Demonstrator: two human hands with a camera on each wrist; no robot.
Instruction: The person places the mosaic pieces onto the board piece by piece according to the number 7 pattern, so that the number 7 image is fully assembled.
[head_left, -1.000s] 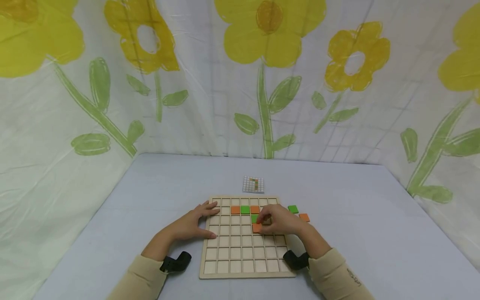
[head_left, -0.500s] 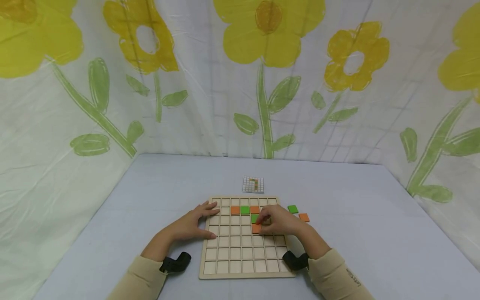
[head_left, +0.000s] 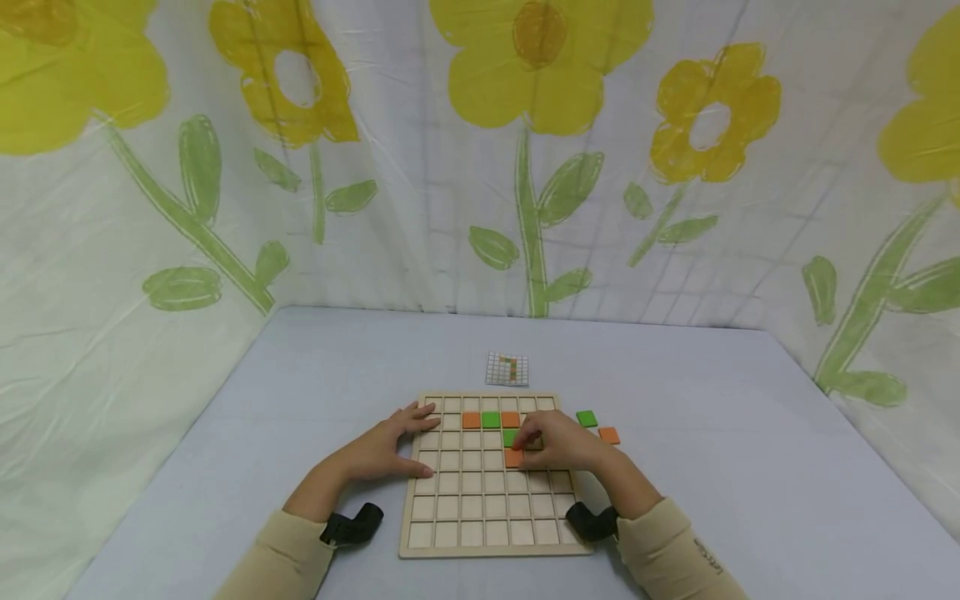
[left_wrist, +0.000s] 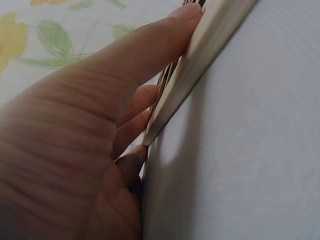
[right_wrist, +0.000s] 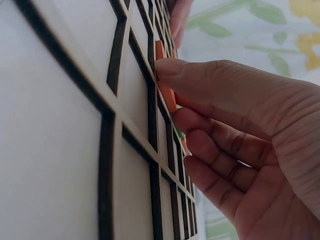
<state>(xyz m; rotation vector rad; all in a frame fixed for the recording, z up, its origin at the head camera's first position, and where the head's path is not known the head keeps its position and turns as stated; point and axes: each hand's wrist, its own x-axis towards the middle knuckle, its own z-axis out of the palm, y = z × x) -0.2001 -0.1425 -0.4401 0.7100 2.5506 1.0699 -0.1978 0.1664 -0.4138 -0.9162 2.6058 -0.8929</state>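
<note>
A wooden grid board [head_left: 495, 551] lies flat on the table. My right hand [head_left: 562, 442] pinches an orange square tile [head_left: 512, 458] over a cell right of the board's middle; in the right wrist view the tile [right_wrist: 168, 97] sits slightly tilted at the cell's dividers, between thumb and forefinger. Directly beyond it is a green tile [head_left: 509, 437], partly covered by my fingers. Farther back, a row holds an orange tile [head_left: 471, 420], a green tile [head_left: 491, 420] and another orange tile [head_left: 510, 419]. Fingers spread, my left hand [head_left: 378, 450] rests on the board's left edge.
Beyond the board lies a small printed grid card [head_left: 507, 369] with coloured squares. To the board's right, a loose green tile [head_left: 587, 418] and a loose orange tile [head_left: 609, 436] lie on the table. A flower-patterned curtain [head_left: 405, 208] hangs behind the table.
The orange tile under my right fingers has shifted very slightly toward me. Both hands otherwise stay in place.
</note>
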